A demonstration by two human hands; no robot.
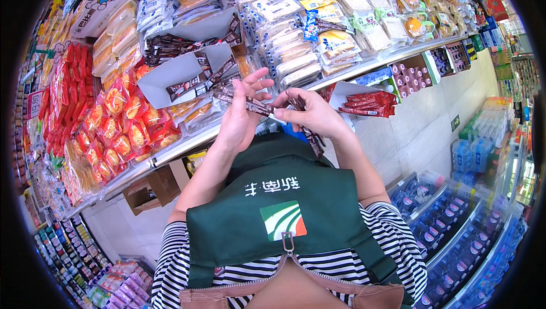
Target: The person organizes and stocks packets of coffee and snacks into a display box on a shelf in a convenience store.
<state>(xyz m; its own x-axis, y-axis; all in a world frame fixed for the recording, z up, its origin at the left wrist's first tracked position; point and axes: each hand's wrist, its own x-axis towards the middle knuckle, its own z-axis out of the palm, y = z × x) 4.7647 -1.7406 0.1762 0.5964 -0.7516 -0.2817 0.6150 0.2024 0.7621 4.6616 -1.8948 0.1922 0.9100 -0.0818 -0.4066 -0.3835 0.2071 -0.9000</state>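
Observation:
My left hand (242, 117) is raised in front of the display edge. Several slim dark-brown stick packets (258, 105) lie across its palm behind the thumb, fingers half spread. At their light-coloured ends, the thumb and fingers of my right hand (318, 115) pinch the packets. A second bunch of dark-brown stick packets (315, 141) hangs down out of my right hand. Just beyond my left hand, a grey-white open carton (160, 83) holds a few similar packets. Behind it another open carton (194, 31) has many dark stick packets heaped inside.
Wrapped bread packs (294, 48) cover the display to the right of the cartons. Red-wrapped cakes (123, 129) lie to the left. A carton of red stick packets (369, 103) hangs by the metal shelf edge (379, 62). Bottled-water packs (443, 223) stand at lower right.

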